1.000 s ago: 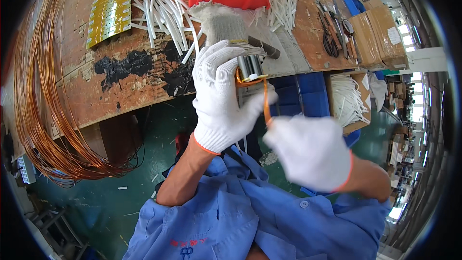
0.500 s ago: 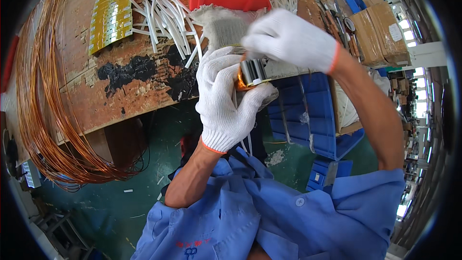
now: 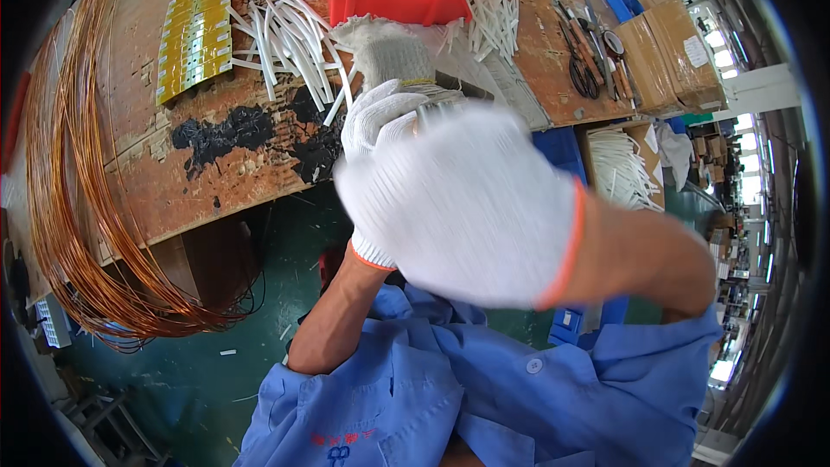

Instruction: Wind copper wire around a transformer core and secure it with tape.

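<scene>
My left hand [image 3: 370, 121], in a white knit glove with an orange cuff, is at the bench edge with its fingers curled round a small motor stator. Only a sliver of the stator [image 3: 443, 104] shows now; its grey slotted core and copper winding are covered. In front of it, close to the camera, is my gloved right hand [image 3: 467, 207], smeared by motion. Its fingers are hidden, so I cannot tell whether they hold anything. A greyish knit glove or cloth [image 3: 389, 52] lies on the bench just beyond my left hand.
Loops of copper wire [image 3: 78, 233] hang over the bench's left side. White tubes [image 3: 290, 39] lie beside yellow taped pieces [image 3: 194, 39]. Red bins [image 3: 398, 0] stand at the back. Scissors [image 3: 584, 78] and other tools lie right, near a cardboard box [image 3: 670, 56].
My right hand has swung toward me and down, from above the stator to in front of it, and now covers most of it. My left hand keeps its hold, shifted slightly left.
</scene>
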{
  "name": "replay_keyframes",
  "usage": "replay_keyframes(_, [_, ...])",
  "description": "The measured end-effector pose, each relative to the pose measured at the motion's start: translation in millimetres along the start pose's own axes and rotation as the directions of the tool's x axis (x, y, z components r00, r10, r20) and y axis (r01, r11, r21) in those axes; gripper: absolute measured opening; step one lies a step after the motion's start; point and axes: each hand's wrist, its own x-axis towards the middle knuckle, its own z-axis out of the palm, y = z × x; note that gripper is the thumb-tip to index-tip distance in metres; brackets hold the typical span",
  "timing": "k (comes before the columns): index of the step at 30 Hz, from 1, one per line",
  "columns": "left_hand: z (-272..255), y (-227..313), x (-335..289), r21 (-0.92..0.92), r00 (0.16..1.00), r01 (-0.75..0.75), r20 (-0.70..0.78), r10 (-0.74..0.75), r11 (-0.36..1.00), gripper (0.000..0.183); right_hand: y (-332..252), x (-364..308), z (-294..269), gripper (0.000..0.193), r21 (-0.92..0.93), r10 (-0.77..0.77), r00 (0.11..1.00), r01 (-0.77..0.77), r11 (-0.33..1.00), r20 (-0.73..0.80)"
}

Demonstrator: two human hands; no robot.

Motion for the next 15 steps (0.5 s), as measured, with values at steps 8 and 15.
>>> replay_keyframes(8, [-7,19,19,-0.342,0.963,0.186,-0.12,-0.239,0.921,0.052,120,-31,34,0.03,0.6,0.292,0.883,-0.465,0.651,0.368])
replay_keyframes(15, [-10,20,23,-0.337,0.992,-0.026,-0.121,-0.016,0.941,0.077,-31,-108,19,0.029,0.27,0.253,0.966,-0.258,0.928,0.056])
